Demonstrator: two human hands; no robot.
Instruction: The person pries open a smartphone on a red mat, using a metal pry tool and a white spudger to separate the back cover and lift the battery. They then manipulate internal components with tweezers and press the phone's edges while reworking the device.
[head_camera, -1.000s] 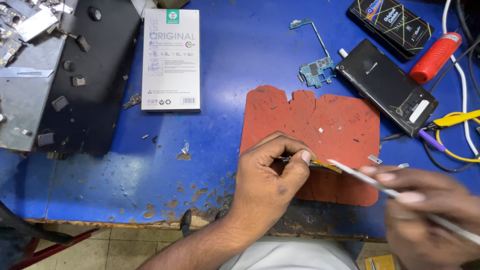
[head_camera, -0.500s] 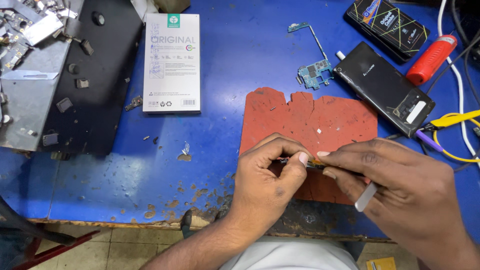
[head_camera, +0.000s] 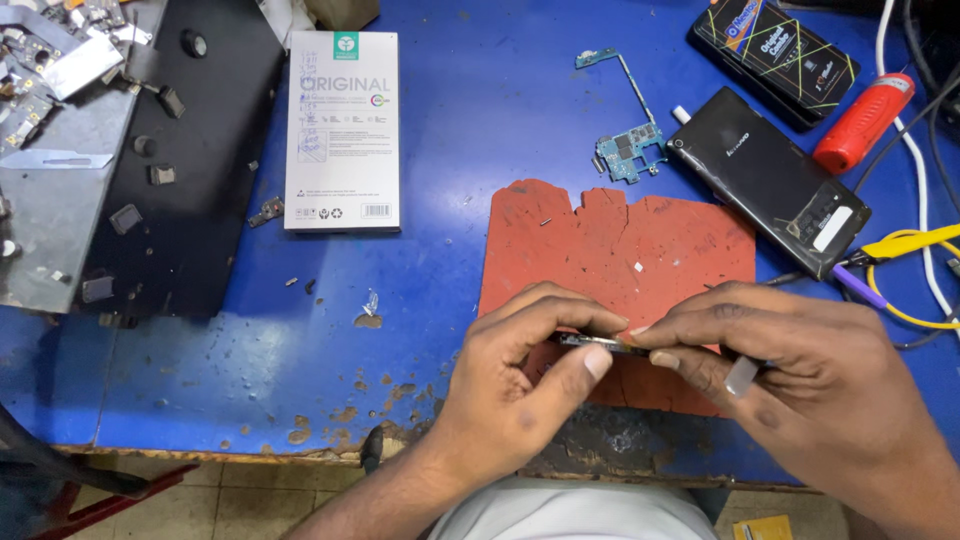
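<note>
My left hand (head_camera: 525, 385) pinches a small thin dark electronic part (head_camera: 600, 345) between thumb and fingers, low over the red work mat (head_camera: 620, 250). My right hand (head_camera: 810, 395) meets it from the right, fingertips on the same part. The right hand also grips a slim tool with a pale flat end (head_camera: 742, 375) that pokes out under its fingers. Both hands are near the front edge of the blue table (head_camera: 450, 210). Most of the part is hidden by my fingers.
A white flat box (head_camera: 342, 130) lies left of the mat. A small green circuit board (head_camera: 628, 155), a black phone (head_camera: 768, 180), a dark printed box (head_camera: 775, 55), a red tool handle (head_camera: 862, 122) and cables (head_camera: 915, 245) sit at back right. A black tray (head_camera: 195, 160) with parts is left.
My right hand has come in from the lower right to meet the left hand at the small part. The left hand has stayed in place.
</note>
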